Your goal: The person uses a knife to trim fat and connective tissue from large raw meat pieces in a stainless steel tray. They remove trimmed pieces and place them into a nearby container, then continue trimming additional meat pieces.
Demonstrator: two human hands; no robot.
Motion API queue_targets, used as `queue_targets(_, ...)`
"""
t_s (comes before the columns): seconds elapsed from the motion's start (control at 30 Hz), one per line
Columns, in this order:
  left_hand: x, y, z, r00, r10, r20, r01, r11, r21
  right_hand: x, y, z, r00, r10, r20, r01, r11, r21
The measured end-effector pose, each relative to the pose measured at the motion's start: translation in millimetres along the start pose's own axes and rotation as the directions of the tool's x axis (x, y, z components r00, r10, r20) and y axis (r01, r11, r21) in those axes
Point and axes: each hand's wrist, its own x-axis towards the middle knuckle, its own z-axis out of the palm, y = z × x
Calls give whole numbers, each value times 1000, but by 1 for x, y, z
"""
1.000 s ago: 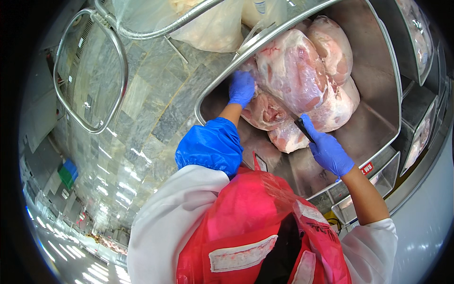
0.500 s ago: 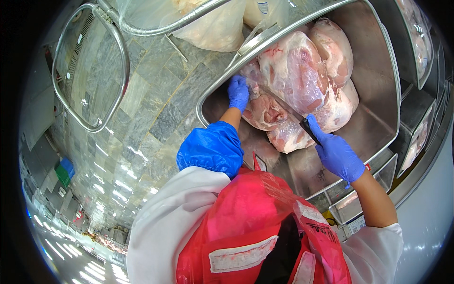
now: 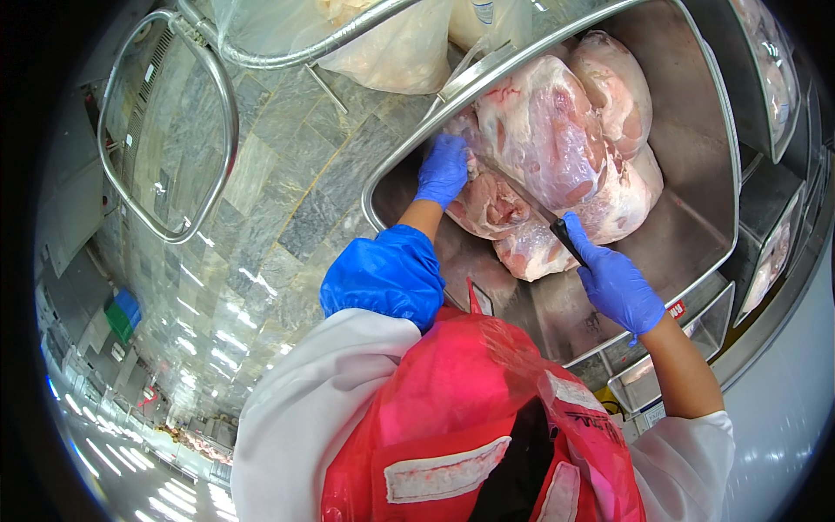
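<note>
In a steel tub [image 3: 696,157], several large pale pink cuts of raw meat [image 3: 544,122] are piled, some glossy. My left hand [image 3: 442,170], in a blue glove, is closed on a smaller piece of meat [image 3: 465,126] at the tub's left side; its fingertips are partly hidden. My right hand [image 3: 619,291], also gloved, grips a black-handled knife [image 3: 567,239] below the pile's middle. The long blade [image 3: 522,191] points up-left between the meat pieces toward my left hand, its tip near those fingers.
Steel tubular rails [image 3: 228,143] stand at the left over a tiled floor [image 3: 287,200]. Plastic bags of pale contents [image 3: 383,65] lie beyond the tub's upper edge. More steel bins [image 3: 765,226] holding meat line the right side, beside a curved pale surface [image 3: 783,391].
My right hand and the knife have shifted slightly right and down since a second ago, showing more blade. My left hand has moved only slightly on the meat.
</note>
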Motion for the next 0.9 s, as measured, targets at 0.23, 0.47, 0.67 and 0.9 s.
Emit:
queue_targets(0.23,6,6,-7,997,64,52,-79,914,399,-2,-2,3,999,-22,-31,23,999,23)
queue_targets(0.47,9,14,-7,995,27,95,-58,940,337,-2,-1,3,998,54,14,-54,997,48)
queue_targets(0.67,20,-24,7,1000,5,-11,-6,997,-72,-1,1,8,999,40,-1,-40,998,43)
queue_targets(0.9,8,-12,-6,950,-276,148,313,821,-477,2,7,12,998,59,11,-59,997,49)
